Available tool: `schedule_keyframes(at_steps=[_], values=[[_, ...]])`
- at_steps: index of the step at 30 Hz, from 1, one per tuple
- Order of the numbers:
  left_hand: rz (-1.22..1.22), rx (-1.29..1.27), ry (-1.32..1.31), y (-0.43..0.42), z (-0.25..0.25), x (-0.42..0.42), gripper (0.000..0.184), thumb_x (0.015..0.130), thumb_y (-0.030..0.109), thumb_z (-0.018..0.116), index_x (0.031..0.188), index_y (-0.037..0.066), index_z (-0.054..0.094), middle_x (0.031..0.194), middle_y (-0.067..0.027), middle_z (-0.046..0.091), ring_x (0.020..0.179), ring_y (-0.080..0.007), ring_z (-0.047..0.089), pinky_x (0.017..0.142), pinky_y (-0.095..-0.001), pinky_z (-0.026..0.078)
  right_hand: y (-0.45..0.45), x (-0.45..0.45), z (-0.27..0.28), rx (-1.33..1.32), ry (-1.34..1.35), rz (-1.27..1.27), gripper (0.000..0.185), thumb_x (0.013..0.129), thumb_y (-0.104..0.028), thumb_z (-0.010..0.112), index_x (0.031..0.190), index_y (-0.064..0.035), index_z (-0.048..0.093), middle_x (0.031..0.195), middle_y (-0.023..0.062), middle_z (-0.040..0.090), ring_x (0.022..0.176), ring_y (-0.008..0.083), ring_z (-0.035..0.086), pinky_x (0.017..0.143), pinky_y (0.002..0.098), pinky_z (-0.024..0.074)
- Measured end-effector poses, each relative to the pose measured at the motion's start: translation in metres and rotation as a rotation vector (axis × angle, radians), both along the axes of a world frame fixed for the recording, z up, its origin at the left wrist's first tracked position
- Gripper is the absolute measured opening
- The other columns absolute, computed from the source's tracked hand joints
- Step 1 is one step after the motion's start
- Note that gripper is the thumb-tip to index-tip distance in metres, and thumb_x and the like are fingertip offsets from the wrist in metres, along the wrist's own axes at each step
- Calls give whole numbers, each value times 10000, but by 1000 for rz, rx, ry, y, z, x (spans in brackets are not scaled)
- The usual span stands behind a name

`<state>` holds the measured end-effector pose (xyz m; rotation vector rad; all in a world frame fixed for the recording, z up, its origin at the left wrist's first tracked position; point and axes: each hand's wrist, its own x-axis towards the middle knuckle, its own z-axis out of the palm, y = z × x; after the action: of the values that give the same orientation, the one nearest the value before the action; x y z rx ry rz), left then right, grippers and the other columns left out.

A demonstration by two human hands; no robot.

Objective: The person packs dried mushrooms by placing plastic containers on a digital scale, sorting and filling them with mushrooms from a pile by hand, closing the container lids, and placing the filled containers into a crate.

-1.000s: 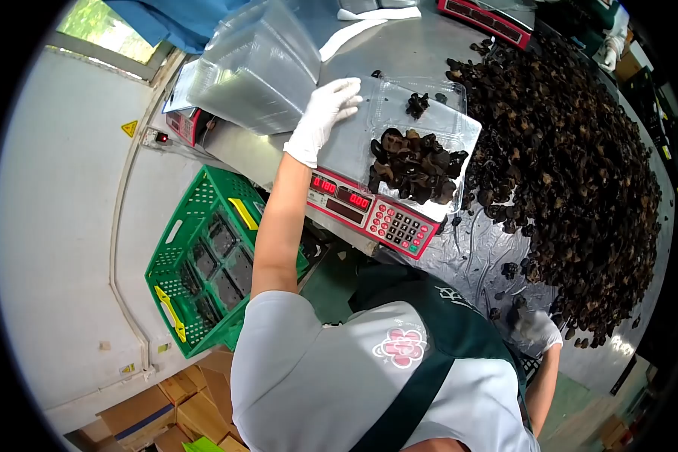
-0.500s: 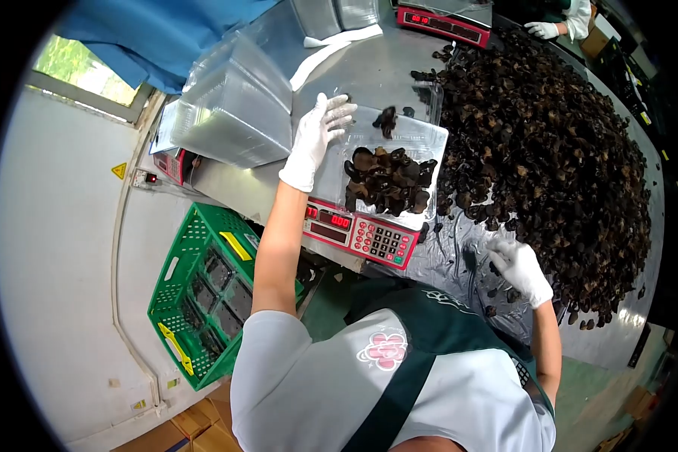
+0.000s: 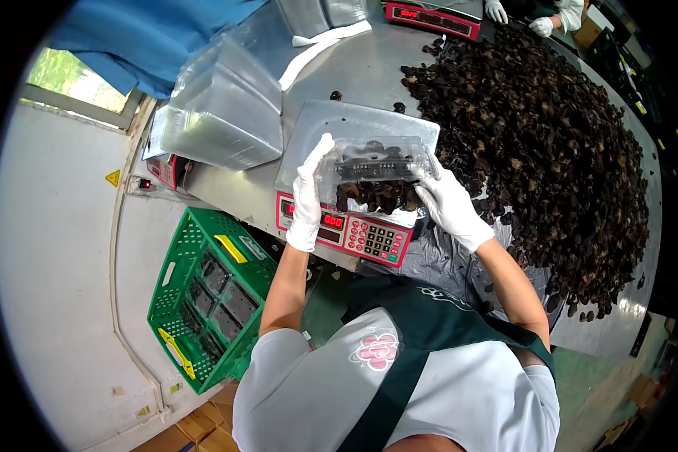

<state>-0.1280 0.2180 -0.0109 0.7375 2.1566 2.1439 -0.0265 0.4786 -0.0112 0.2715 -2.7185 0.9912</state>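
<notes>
**Both gloved hands at a lidded container on the scale**

The clear plastic hinged container (image 3: 377, 199), holding dark, curled fungus-like pieces, sits on the square metal pan (image 3: 331, 117) of a red-framed electronic scale (image 3: 375, 241). Its clear ribbed lid (image 3: 380, 153) is tilted over the contents, which show along the side nearest the keypad.

Left hand (image 3: 306, 197), white-gloved: fingers extended along the lid's left end; whether they pinch it cannot be told. Right hand (image 3: 453, 208), white-gloved: fingers bent and closed on the lid's right end.

The scale stands at the near edge of the metal tabletop (image 3: 354, 64); one display window reads 0.00. A large heap of dark pieces (image 3: 539, 151) extends towards the tabletop's right edge. Nested clear plastic containers (image 3: 222, 105) stand left of the scale. A green perforated crate (image 3: 175, 264) holding packed containers (image 3: 233, 313) is below the tabletop's near edge.
</notes>
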Motion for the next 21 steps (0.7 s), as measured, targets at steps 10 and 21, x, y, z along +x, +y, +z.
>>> schedule_keyframes(at_steps=[10,21], values=[[41,-288,142,-26,-6,45,472,912,216,562,1335,12,510,1451,-185,409,1349,-296,386,1101,-374,301,22,16,-3,-1036,-463,-206,287,940,-54,552,1217,17,583,1041,63,669,910,95,635,769,216,497],[138,-132,-737,-25,0,70,392,925,101,547,1294,-18,485,902,-91,640,701,-141,623,639,-246,522,6,20,3,-1018,-772,-135,138,935,-151,569,975,-20,579,840,51,642,697,131,666,604,207,513]])
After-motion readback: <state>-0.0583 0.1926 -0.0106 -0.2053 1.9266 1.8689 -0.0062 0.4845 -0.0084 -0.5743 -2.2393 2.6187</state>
